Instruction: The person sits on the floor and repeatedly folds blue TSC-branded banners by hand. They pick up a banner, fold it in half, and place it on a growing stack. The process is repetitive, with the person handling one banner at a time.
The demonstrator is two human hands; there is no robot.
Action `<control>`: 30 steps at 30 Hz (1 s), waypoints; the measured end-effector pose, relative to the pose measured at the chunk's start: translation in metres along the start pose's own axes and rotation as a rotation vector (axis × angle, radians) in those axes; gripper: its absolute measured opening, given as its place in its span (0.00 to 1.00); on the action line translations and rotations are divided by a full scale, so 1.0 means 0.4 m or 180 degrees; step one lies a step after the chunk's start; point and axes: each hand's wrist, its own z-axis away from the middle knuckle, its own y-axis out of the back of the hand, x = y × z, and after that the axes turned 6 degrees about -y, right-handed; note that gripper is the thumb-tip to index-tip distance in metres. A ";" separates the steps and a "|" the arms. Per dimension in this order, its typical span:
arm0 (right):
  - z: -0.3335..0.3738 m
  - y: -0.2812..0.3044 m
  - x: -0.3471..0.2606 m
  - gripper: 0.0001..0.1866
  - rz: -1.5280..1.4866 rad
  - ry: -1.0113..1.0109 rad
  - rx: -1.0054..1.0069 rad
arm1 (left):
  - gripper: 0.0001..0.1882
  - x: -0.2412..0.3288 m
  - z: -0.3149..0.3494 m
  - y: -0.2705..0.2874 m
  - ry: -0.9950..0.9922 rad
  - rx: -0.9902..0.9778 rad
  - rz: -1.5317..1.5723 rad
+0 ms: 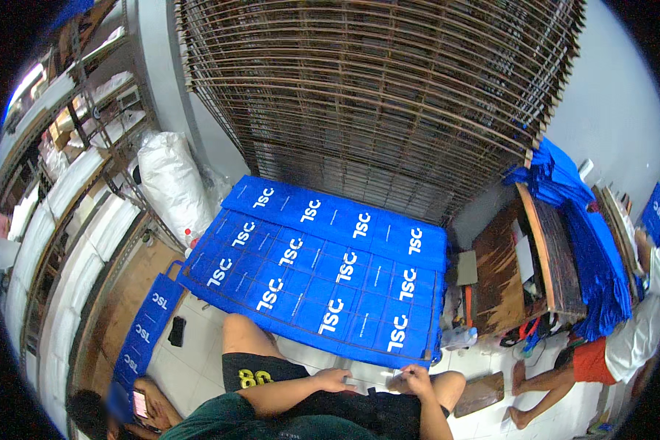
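A broad sheet of blue fabric panels with white printing lies on the lowest tray of a wire drying rack, in front of my knees. My left hand hovers over my lap, apart from the fabric, its fingers curled together. Something small and pale may be at its fingertips, too small to name. At the near right edge of the fabric is my right hand, its fingers pinched. What it pinches, if anything, is too small to make out.
Raised wire trays tilt overhead. Shelves with white rolls line the left, beside a white sack. A person with a phone sits lower left; another in red shorts sits right, near hanging blue fabric and a wooden cabinet.
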 end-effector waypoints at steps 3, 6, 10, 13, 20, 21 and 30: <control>0.009 0.003 -0.046 0.04 0.0007 -0.0095 -0.0011 | 0.38 -0.033 -0.019 -0.019 0.0041 0.0026 -0.0081; 0.023 0.011 -0.083 0.05 0.0595 -0.0180 0.0480 | 0.37 -0.041 -0.023 -0.033 0.0046 0.0066 -0.0151; 0.022 0.008 -0.064 0.07 0.0518 -0.0225 0.0449 | 0.37 -0.025 -0.013 -0.026 0.0080 0.0158 -0.0217; 0.033 0.015 -0.124 0.06 0.0025 -0.0174 0.0274 | 0.37 0.004 0.013 0.001 0.0238 -0.0142 -0.0110; 0.016 0.016 -0.052 0.06 -0.0159 -0.0336 0.0189 | 0.39 -0.001 -0.002 -0.008 0.0110 -0.0436 0.0024; 0.018 0.009 -0.066 0.07 -0.0420 -0.0490 0.0113 | 0.39 -0.005 -0.002 -0.011 0.0141 -0.0408 0.0022; -0.001 0.004 -0.001 0.06 -0.0220 -0.0278 0.0277 | 0.38 0.011 0.012 -0.004 0.0123 -0.0346 0.0134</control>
